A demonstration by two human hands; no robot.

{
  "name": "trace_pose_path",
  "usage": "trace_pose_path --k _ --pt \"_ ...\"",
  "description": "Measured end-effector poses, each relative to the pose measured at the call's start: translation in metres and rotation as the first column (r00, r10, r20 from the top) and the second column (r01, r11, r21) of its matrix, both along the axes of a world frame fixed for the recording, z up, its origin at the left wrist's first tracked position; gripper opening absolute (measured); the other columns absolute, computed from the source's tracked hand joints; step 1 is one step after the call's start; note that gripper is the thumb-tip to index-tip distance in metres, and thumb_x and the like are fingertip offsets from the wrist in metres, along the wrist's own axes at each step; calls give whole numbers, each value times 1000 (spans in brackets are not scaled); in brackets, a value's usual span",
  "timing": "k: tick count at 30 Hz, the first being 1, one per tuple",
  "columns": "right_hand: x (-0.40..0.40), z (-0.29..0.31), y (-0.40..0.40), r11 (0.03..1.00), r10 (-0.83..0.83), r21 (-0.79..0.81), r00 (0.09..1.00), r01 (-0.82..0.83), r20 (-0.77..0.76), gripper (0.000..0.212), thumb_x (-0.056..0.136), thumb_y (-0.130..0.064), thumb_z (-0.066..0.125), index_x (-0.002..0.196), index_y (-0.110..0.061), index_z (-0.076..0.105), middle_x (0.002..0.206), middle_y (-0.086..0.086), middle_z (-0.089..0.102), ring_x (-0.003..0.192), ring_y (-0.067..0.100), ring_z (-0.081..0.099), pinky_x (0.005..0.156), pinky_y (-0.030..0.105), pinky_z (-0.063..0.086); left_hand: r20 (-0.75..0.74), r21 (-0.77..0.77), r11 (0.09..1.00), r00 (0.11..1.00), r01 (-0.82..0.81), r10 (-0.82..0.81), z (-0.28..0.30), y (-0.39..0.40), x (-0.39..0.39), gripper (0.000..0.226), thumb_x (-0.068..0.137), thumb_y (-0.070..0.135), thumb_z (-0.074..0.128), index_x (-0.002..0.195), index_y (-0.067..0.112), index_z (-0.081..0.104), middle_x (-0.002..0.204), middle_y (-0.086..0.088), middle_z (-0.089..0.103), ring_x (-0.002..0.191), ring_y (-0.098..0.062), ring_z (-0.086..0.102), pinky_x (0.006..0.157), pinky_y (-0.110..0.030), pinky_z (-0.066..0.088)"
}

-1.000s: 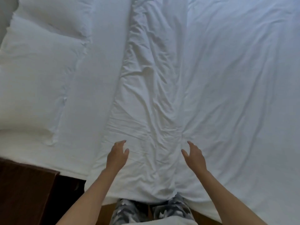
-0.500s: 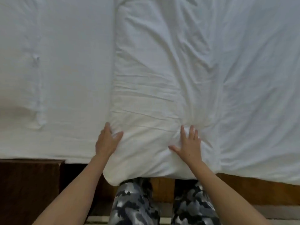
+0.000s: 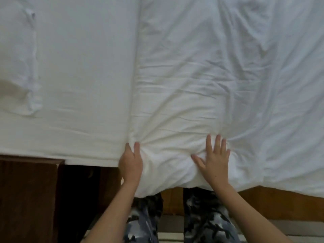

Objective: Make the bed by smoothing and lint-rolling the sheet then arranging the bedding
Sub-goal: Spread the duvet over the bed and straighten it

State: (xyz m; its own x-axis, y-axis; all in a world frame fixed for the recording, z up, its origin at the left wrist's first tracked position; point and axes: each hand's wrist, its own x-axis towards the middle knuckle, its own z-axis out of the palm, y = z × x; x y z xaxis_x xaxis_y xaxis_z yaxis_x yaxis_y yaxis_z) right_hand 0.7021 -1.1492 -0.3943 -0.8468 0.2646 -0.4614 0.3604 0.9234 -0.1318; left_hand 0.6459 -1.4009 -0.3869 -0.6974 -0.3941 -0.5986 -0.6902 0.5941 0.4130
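Note:
A white crumpled duvet (image 3: 219,76) covers the right half of the bed and hangs over the near edge. Left of it lies the flat white sheet (image 3: 84,67). My left hand (image 3: 130,160) grips the duvet's left edge near the mattress edge; its fingertips dig into the fabric, creases fan out from them, and its thumb is hidden under the cloth. My right hand (image 3: 213,158) presses flat on the duvet with spread fingers, a hand's width to the right.
A white pillow (image 3: 15,67) lies at the far left of the bed. A dark wooden nightstand (image 3: 28,199) stands at the lower left. The wooden bed frame (image 3: 280,204) runs under the duvet's hem. My legs in camouflage trousers (image 3: 201,216) stand against the bed.
Both hands came down from above the duvet onto its near end. Since half a second ago the fabric has bunched up between and around them.

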Motion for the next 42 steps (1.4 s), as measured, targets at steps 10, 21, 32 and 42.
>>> trace_pose_path --k 10,21,32,42 --pt "-2 8 94 670 -724 -5 651 743 -228 95 79 -73 47 149 -12 25 153 18 29 140 36 28 114 51 22 -24 9 993 993 -115 115 9 -5 43 79 71 70 36 112 6 57 104 -26 65 97 -43 60 79 -44 44" --pt "53 35 125 593 -740 -392 668 703 77 51 75 -52 72 113 -22 54 98 -5 59 91 19 57 75 30 46 315 410 887 946 -211 79 50 -27 69 50 78 27 79 120 11 58 101 -1 66 93 -18 62 88 -35 45" --pt "60 14 120 771 -596 -182 792 610 129 48 90 -49 58 119 -13 46 105 10 64 92 34 61 68 36 45 161 -156 985 981 -80 105 -3 0 76 55 78 4 64 128 2 44 125 -25 52 115 -43 52 89 -49 46" --pt "16 23 103 963 -270 -78 917 258 -294 70 91 -45 44 149 -11 21 150 23 29 137 35 30 111 46 28 -306 -192 886 832 422 -463 3 95 0 54 95 25 43 146 7 37 156 -25 20 144 -37 20 117 -48 22"
